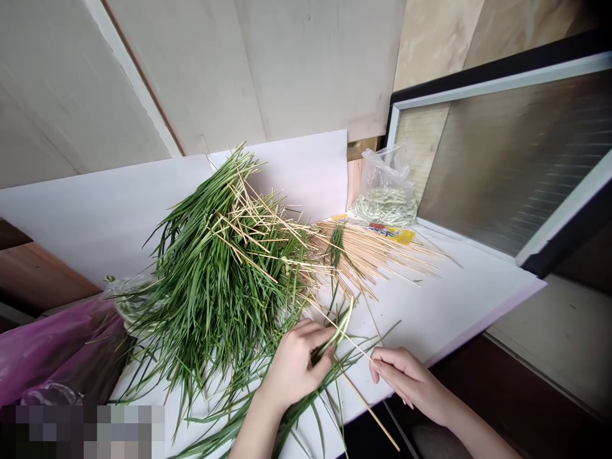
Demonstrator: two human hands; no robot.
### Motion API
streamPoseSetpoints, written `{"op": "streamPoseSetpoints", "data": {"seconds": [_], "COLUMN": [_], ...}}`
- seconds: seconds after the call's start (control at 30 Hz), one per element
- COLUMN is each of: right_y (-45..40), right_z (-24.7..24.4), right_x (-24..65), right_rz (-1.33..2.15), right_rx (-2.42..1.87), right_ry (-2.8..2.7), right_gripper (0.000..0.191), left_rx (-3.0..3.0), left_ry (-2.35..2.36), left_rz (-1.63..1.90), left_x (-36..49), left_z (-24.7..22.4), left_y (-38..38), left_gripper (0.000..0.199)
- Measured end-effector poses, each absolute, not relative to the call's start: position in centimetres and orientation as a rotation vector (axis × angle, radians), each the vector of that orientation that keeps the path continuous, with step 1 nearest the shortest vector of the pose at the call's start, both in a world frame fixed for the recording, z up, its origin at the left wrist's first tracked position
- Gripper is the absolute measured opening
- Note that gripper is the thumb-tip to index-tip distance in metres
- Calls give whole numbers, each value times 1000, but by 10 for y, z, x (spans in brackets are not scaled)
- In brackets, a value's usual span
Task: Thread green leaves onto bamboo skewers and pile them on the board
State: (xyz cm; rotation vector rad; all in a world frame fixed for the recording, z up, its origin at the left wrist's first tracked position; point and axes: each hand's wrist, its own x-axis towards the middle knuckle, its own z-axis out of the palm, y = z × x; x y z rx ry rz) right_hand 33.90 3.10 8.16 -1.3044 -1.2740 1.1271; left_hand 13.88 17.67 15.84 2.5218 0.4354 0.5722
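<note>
Nearest me, the left hand (303,357) has thumb + index curled in round a small bunch of chives (347,319), pale stem ends poking up past the fingers. Just right of it, the right hand (399,376) pinches a thin bamboo skewer (354,343) btwn thumb and fingertips — whether it touches the stems, can't tell. Best, imo, to keep those ends even and the skewer pinch light, w/ the tip clear of the left fingers. Behind: the big chive pile (229,274), then the skewer heap (368,248) — and farther back, a clear plastic bag (387,191) of pale-green bits.
</note>
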Motion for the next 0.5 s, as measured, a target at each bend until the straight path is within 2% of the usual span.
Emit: {"op": "streamPoseSetpoints", "data": {"seconds": [0.1, 0.23, 0.37, 0.5], "right_y": [31, 31, 31, 31], "right_z": [82, 85, 86, 85], "right_x": [339, 339, 339, 340], "right_rz": [1130, 1143, 1143, 1142], "right_rx": [-1299, -1302, -1302, -1313], "right_ry": [-1268, -1271, -1268, -1275], "right_gripper": [48, 49, 49, 49], "left_rx": [2426, 2505, 2753, 2739], "left_ry": [530, 934, 1228, 1274], "left_rz": [670, 853, 735, 676], "left_x": [133, 128, 129, 131], "left_z": [160, 149, 136, 135], "left_y": [186, 201, 207, 204], "left_gripper": [29, 28, 22, 13]}}
